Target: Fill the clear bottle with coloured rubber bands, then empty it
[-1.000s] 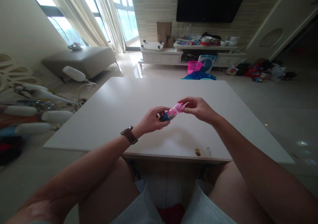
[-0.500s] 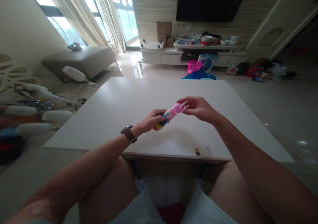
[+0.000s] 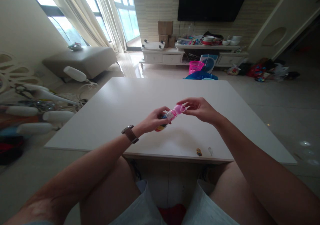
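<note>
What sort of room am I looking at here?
Probably a living room: a large television hangs on the wall above a low cabinet, and long curtains hang by the windows.

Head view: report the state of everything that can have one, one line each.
Bottle, tilted, held above the table
Pink cap, on the bottle
Left grip, closed round the bottle
Right grip, touching the pink cap
Television, screen dark
Curtains, partly open
Cabinet drawers, shut
Minion figure, lying on the table
</note>
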Available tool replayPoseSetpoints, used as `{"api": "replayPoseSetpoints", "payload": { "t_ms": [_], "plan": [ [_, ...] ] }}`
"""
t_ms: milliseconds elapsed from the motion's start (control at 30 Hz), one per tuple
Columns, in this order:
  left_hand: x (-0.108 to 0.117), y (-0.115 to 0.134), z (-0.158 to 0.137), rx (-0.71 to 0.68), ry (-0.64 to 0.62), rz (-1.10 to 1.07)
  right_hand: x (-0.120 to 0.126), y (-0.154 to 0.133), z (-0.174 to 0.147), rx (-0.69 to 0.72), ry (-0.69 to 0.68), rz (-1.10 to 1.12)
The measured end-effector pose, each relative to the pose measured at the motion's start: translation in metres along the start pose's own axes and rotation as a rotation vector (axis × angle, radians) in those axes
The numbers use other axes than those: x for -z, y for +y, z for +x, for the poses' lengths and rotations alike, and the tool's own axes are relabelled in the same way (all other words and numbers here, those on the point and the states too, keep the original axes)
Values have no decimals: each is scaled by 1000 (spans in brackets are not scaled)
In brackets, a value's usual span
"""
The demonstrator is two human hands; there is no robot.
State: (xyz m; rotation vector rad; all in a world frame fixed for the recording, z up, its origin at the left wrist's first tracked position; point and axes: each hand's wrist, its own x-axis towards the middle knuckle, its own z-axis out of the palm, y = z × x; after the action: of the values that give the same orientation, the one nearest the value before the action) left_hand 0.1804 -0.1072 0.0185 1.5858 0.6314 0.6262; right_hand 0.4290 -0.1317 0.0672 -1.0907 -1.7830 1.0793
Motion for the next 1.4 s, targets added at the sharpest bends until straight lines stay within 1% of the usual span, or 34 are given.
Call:
{"api": "replayPoseSetpoints", "payload": {
  "t_ms": [133,300,433,500,633,733,800,1000,1100,1300,1400],
  "plan": [
    [0,-1,0,10,-10,-12,-1,1,0,18,-16,17],
    [0,-1,0,-8,-13,-8,0,2,1,-27,0,-27],
    [-1,-1,0,-16,-6,-12,0,2,1,-36,12,-61],
    [-1,-2,0,-16,6,-20,0,3,1,-64,38,-78],
    [0,-2,1,-16,15,-38,0,8,3,-142,133,-56],
    [0,-1,1,-14,21,-48,0,8,4,-109,196,-74],
    [0,0,1,-16,25,-56,-1,6,4,-74,201,-92],
    [1,0,1,-24,34,-64,-4,-3,1,-6,92,-33],
    [1,-1,2,-30,51,-75,-5,-5,1,-3,93,-29],
    [1,0,1,-35,52,-76,-5,-5,1,-26,180,-21],
    [1,-1,1,-40,55,-75,-5,-5,2,-37,168,-16]
  ]
}}
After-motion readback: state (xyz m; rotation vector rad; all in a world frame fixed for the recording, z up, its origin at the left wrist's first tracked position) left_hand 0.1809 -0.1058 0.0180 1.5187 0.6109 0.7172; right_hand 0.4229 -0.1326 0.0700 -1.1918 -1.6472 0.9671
